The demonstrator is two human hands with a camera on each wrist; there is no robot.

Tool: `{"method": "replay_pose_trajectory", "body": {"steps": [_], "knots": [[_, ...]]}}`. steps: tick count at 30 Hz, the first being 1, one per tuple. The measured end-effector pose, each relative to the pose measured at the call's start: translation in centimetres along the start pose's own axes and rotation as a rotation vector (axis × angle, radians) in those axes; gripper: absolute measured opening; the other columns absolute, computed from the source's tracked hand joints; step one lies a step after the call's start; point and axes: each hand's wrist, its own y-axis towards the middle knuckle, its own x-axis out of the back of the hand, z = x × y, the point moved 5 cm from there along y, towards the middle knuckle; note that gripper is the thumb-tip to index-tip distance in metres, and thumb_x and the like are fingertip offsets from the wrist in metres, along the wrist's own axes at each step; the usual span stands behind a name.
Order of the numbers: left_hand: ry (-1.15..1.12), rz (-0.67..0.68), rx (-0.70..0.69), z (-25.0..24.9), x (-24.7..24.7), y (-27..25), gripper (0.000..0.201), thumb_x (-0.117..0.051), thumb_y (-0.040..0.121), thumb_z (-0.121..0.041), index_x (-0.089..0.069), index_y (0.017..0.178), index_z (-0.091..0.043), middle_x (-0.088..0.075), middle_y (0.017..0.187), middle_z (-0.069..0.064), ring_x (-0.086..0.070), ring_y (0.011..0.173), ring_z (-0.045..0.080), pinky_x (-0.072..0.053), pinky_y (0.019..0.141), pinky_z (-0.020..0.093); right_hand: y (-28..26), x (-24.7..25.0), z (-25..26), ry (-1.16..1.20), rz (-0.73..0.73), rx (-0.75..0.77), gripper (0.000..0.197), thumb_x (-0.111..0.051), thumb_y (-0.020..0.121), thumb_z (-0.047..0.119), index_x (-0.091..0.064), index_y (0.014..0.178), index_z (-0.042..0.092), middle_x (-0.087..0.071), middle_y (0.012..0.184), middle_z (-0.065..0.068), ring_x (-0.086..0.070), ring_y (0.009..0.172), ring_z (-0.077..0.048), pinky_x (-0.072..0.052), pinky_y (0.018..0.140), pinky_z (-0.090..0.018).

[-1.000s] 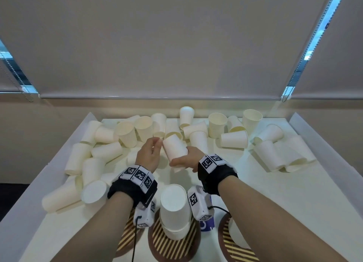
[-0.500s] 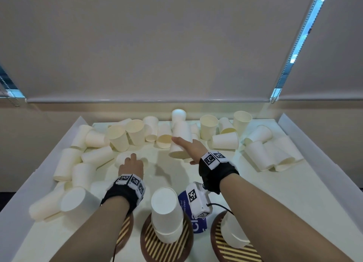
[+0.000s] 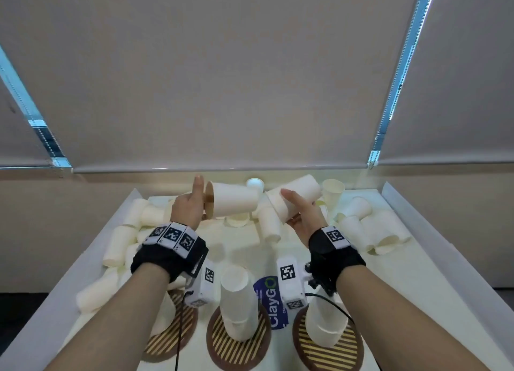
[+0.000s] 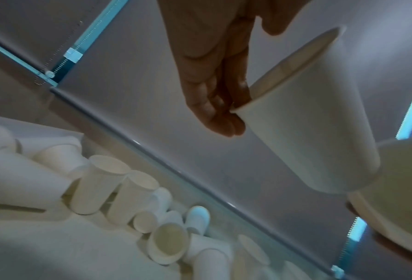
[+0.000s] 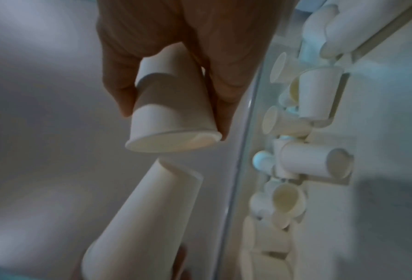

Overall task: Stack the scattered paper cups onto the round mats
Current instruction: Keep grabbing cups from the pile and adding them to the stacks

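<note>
Two short stacks [image 3: 237,301] up on the near mats [image 3: 239,351], dozens of cups [image 3: 122,242] loose far and left, left hand [image 3: 187,208] and right hand [image 3: 304,216] each gripping one, lifted, about to nest.

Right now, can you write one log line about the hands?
left hand: holds white paper cup | right hand: holds white paper cup | round striped mats: stacks started
</note>
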Motion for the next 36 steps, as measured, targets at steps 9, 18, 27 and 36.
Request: {"method": "replay_pose_trajectory", "body": {"steps": [9, 18, 27, 36], "knots": [[-0.530, 0.249, 0.213, -5.1, -1.5, -7.6, 0.034, -0.043, 0.093, -0.050, -0.058, 0.089, -0.019, -0.063, 0.093, 0.009, -0.061, 0.083, 0.026, -0.052, 0.076, 0.042, -7.9, -4.6, 3.7, 0.016, 0.190, 0.219, 0.056, -0.080, 0.052, 0.012, -0.059, 0.104, 0.008, -0.066, 0.095, -0.005, -0.063, 0.089, -0.020, -0.051, 0.058, -0.023], [-0.328, 0.374, 0.321, -2.9, -1.6, -11.2, 0.043, -0.033, 0.100, -0.043, -0.054, 0.107, -0.006, -0.061, 0.103, 0.020, -0.063, 0.082, 0.034, -0.056, 0.068, 0.044, -10.6, -6.4, -0.2, -0.479, 0.248, 0.298, 0.084, -0.085, 0.041, 0.037, -0.057, 0.117, 0.014, -0.069, 0.107, -0.003, -0.066, 0.102, -0.018, -0.055, 0.090, -0.039], [0.207, 0.332, 0.009, -0.7, -0.7, -10.0, 0.046, -0.034, 0.098, -0.046, -0.062, 0.103, -0.011, -0.065, 0.098, 0.004, -0.061, 0.088, 0.024, -0.046, 0.068, 0.030, -10.2, -4.4, -4.5, -0.675, 0.250, 0.138, 0.078, -0.084, 0.060, 0.021, -0.044, 0.127, 0.024, -0.061, 0.116, 0.003, -0.059, 0.108, -0.015, -0.052, 0.086, -0.029], [0.466, 0.559, -0.166, 3.7, -3.0, -9.7, 0.004, -0.068, 0.080, -0.037, -0.066, 0.083, -0.036, -0.067, 0.100, -0.010, -0.061, 0.099, 0.010, -0.049, 0.090, 0.028, -9.4, -2.3, -9.9, -1.153, 0.372, -0.124, 0.087, -0.081, 0.066, 0.021, -0.034, 0.139, 0.023, -0.053, 0.131, -0.002, -0.050, 0.122, -0.022, -0.044, 0.100, -0.034]]}}
